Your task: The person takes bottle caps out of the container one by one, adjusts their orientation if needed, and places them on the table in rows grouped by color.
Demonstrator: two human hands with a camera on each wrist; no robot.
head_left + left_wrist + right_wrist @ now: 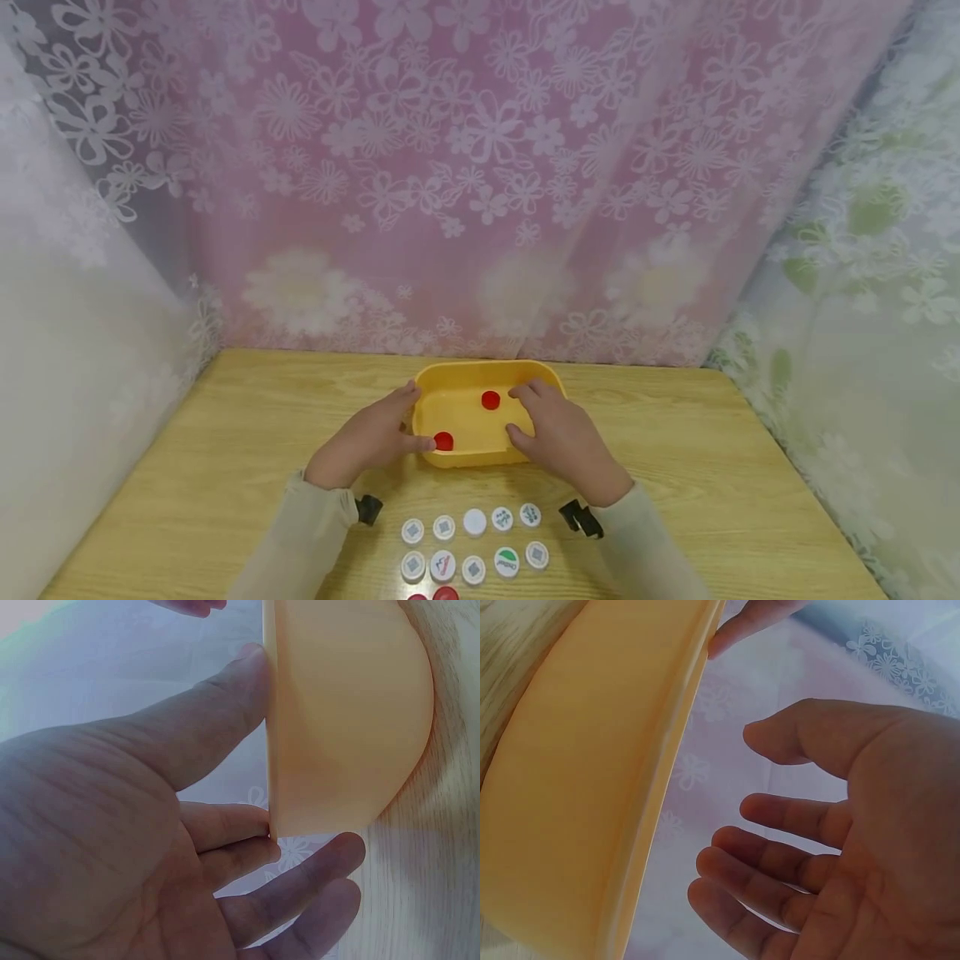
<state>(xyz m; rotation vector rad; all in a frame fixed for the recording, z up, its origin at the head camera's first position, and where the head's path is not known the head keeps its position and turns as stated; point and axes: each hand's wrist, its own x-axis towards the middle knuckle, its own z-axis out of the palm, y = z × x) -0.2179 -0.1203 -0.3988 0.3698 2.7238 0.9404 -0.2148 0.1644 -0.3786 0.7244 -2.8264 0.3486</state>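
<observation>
A yellow tray (pixel 480 459) stands toward the table's back, with two red bottle caps, one cap (pixel 443 441) at its front left corner and another cap (pixel 491 400) near its middle. My left hand (pixel 375 435) holds the tray's left corner: the thumb lies over the front rim and the fingers are at the left side. In the left wrist view, two fingertips touch the tray's rim (pixel 272 750). My right hand (pixel 558 429) is over the tray's right part, its fingers loosely bent and apart. Nothing lies in it in the right wrist view.
Two rows of whitish bottle caps, among them a plain white cap (pixel 475 522) and a green-marked cap (pixel 507 562), lie on the wooden table (pixel 247 467) between my forearms. A red cap (pixel 446 594) shows at the bottom edge. A pink flowered curtain (pixel 465 208) hangs behind.
</observation>
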